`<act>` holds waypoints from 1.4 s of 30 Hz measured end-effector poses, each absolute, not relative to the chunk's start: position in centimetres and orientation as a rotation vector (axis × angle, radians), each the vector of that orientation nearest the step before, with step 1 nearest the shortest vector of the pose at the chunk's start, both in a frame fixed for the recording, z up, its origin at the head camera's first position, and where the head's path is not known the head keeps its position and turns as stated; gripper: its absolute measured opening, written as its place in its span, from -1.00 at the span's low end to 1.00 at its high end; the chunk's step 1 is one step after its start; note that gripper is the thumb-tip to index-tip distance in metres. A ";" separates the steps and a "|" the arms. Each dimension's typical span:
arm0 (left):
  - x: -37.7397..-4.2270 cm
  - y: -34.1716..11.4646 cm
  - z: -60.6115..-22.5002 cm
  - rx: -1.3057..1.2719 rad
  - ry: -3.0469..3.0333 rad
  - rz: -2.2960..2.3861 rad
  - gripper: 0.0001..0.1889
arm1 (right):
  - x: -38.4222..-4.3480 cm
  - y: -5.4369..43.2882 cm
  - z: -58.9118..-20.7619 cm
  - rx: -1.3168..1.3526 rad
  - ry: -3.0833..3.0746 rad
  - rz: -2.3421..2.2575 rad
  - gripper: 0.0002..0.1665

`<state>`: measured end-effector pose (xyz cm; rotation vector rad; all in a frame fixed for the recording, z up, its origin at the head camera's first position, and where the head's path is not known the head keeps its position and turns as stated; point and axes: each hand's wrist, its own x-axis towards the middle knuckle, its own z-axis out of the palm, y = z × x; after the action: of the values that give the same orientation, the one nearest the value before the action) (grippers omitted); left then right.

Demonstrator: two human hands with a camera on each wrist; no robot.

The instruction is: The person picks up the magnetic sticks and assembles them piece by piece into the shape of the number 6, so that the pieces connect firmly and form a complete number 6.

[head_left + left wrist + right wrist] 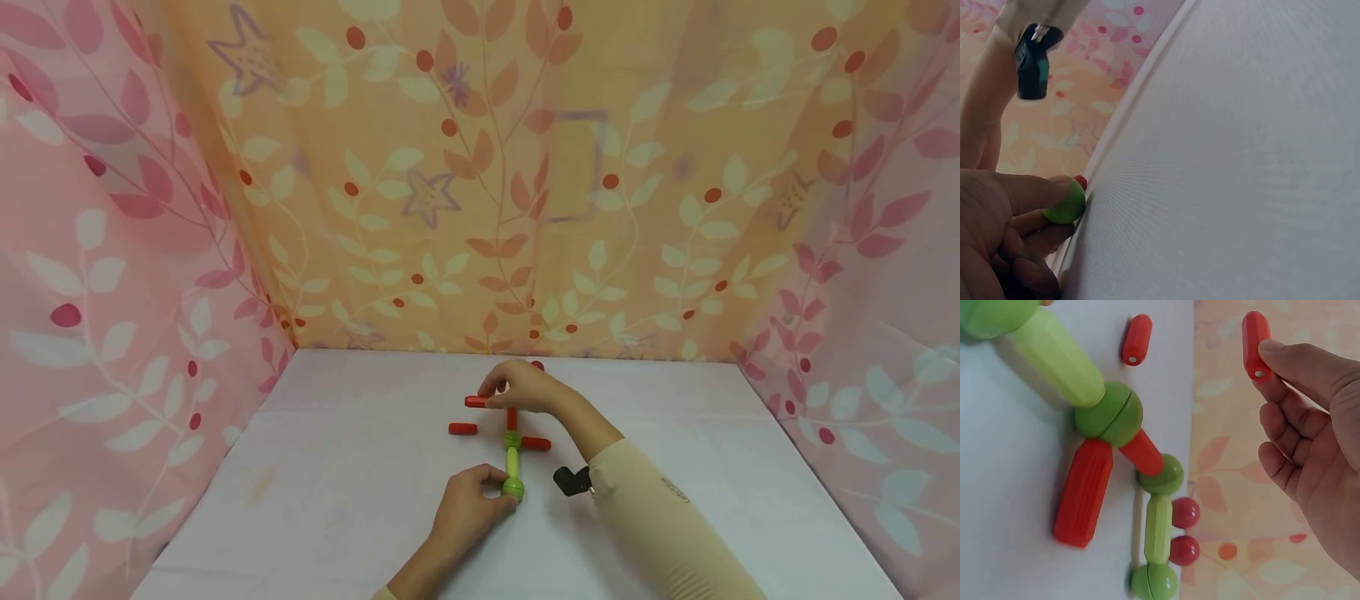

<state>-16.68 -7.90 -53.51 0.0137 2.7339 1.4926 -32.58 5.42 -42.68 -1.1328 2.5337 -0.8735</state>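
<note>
A toy figure of rods and balls lies on the white table. My left hand (468, 507) pinches the green ball (513, 489) at its near end between thumb and fingers. From there a light green rod (1060, 356) runs to a middle green ball (1110, 412). Two red rods join that ball, one of them sideways (1085, 494). The other (1142, 452) leads to a further green ball (1161, 475). Above the table, left of the figure's far part, my right hand (525, 387) holds a separate red rod (1257, 347) between thumb and fingers.
One loose red rod (462, 429) lies left of the figure. Two red balls (1185, 512) show beside another light green rod (1159, 530) at the far end. A black wrist camera (572, 481) sits on the right sleeve. Patterned cloth (487, 167) walls the table's back and sides.
</note>
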 end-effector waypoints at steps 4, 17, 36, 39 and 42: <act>-16.7 -7.9 -53.5 0.003 2.731 1.490 -0.71 | -31.1 7.1 -42.2 -1.123 2.563 -0.876 -0.83; -16.6 -7.8 -53.7 0.040 2.767 1.483 -0.71 | -27.5 12.5 -43.2 -1.129 2.649 -0.881 -0.82; -16.5 -7.6 -53.5 -0.003 2.765 1.463 -0.69 | -23.8 15.8 -48.0 -1.043 2.575 -0.975 -0.80; -16.6 -7.6 -53.5 0.005 2.764 1.471 -0.70 | -23.6 16.2 -48.8 -1.043 2.558 -0.977 -0.79; -16.7 -7.7 -53.6 0.003 2.761 1.476 -0.70 | -23.4 16.4 -49.6 -1.026 2.527 -0.995 -0.79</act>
<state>-16.70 -7.72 -53.59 0.0029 2.7612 1.4764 -23.41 16.42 -49.58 -1.0261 2.5266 -0.9953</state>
